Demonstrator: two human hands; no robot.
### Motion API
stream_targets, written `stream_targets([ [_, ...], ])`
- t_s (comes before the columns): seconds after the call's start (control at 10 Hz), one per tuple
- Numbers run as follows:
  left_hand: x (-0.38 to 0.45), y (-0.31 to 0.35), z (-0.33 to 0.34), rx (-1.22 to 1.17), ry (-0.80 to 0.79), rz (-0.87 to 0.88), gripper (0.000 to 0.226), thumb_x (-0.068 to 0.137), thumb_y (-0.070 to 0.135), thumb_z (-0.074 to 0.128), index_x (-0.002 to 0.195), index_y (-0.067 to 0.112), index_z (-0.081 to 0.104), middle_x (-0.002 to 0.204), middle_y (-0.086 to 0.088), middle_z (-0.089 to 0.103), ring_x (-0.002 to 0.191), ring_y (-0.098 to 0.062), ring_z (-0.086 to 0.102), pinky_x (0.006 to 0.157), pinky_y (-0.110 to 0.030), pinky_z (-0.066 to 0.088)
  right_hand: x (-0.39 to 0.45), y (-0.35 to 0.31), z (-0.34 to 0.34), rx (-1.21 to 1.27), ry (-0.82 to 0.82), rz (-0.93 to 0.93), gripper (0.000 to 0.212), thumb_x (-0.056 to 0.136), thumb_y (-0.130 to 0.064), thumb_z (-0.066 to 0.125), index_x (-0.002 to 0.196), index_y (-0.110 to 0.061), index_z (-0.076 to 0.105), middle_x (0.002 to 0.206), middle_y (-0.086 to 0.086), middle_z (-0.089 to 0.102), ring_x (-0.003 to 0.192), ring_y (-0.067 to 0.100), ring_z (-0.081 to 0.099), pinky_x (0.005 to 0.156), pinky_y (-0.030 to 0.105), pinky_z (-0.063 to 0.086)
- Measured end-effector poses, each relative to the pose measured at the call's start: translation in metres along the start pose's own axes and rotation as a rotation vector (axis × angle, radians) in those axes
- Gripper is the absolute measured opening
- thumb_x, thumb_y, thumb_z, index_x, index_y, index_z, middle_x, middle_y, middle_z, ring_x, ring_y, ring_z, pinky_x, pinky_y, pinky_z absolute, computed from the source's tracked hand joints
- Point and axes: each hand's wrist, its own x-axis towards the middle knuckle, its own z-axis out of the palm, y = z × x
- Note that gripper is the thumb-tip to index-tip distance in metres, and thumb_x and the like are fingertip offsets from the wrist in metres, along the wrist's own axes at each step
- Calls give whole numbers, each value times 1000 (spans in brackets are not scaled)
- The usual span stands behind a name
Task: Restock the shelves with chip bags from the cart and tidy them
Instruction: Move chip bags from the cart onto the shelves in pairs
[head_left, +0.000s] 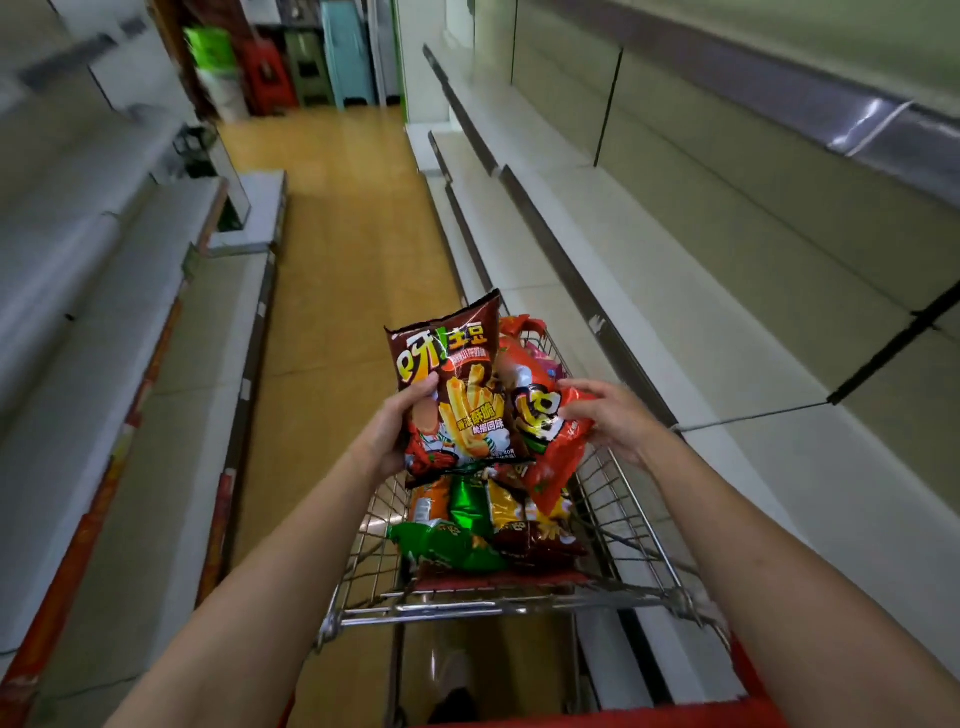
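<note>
A wire shopping cart (631, 525) stands in the aisle below me, filled with several chip bags (467, 540) in green, orange, yellow and brown. My left hand (400, 431) grips a brown chip bag (457, 395) with fries printed on it, held upright above the cart. My right hand (613, 415) holds a red chip bag (550, 431) by its right edge, just beside the brown one and over the cart. Both forearms reach in from the bottom of the head view.
Bare white shelves (727, 291) run along the right, right beside the cart. More shelves (114, 322) with red price strips line the left. A yellow floor (337, 249) runs between them toward stacked plastic stools (301, 62) at the far end.
</note>
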Motion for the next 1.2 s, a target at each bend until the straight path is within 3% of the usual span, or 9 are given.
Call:
stream_targets([
  [0.2, -49, 30, 28, 136, -50, 117, 107, 23, 51, 94, 115, 11, 56, 99, -9, 74, 87, -25, 72, 68, -33, 59, -46, -43, 10, -233, 89, -189, 28, 78, -6, 74, 96, -18, 55, 103, 7, 62, 87, 20, 63, 72, 35, 54],
  [0.4, -86, 72, 45, 406, -211, 173, 103, 35, 54, 92, 120, 12, 52, 113, -11, 68, 99, -27, 67, 80, -35, 56, -86, -86, 21, -393, -23, -301, 8, 86, -19, 69, 91, -17, 64, 86, 1, 69, 75, 14, 66, 61, 25, 49],
  [0.5, -95, 95, 49, 505, -332, 142, 100, 35, 54, 92, 117, 13, 53, 105, -6, 72, 93, -23, 69, 76, -32, 57, -96, -101, 22, -436, -47, -306, 9, 90, -23, 65, 91, -16, 70, 89, 4, 73, 79, 21, 70, 82, 38, 57],
  [0.7, -87, 116, 44, 314, -409, -34, 80, -5, 40, 95, 66, 7, 77, 68, -8, 73, 58, -18, 70, 52, -25, 57, -104, -135, 32, -439, -68, -254, 44, 82, -41, 66, 107, -5, 69, 104, 12, 72, 96, 31, 69, 92, 48, 53],
  [0.8, -82, 114, 35, 268, -452, -55, 80, -7, 43, 94, 64, 9, 78, 67, -5, 73, 59, -15, 71, 55, -25, 57, -113, -155, 47, -545, -78, -227, 17, 95, -13, 55, 89, -3, 67, 82, 6, 71, 73, 19, 68, 76, 35, 58],
  [0.9, -75, 114, 25, 315, -557, -80, 78, 3, 46, 96, 71, 12, 79, 73, -3, 74, 65, -14, 72, 62, -25, 58, -119, -166, 60, -561, -89, -206, 34, 95, 5, 48, 69, -16, 55, 46, -9, 62, 41, 1, 59, 45, 16, 49],
  [1.0, -68, 113, 14, 318, -592, -111, 77, 7, 44, 97, 73, 11, 79, 77, -5, 75, 69, -17, 72, 65, -27, 59, -119, -170, 70, -597, -30, -163, 36, 94, 7, 45, 64, -12, 50, 40, -9, 57, 43, 6, 57, 49, 18, 48],
  [1.1, -64, 114, 3, 272, -606, -90, 77, 9, 42, 98, 77, 10, 79, 81, -7, 75, 73, -20, 73, 67, -30, 59, -112, -176, 76, -636, 33, -146, 17, 95, -12, 54, 83, -4, 62, 76, 7, 68, 74, 24, 64, 80, 39, 56],
  [1.2, -59, 115, -11, 148, -575, -55, 78, 11, 41, 98, 79, 9, 79, 84, -11, 75, 75, -23, 73, 65, -33, 60, -107, -178, 73, -707, 147, -122, 42, 95, -41, 53, 114, -5, 61, 111, 12, 68, 102, 30, 66, 93, 47, 52],
])
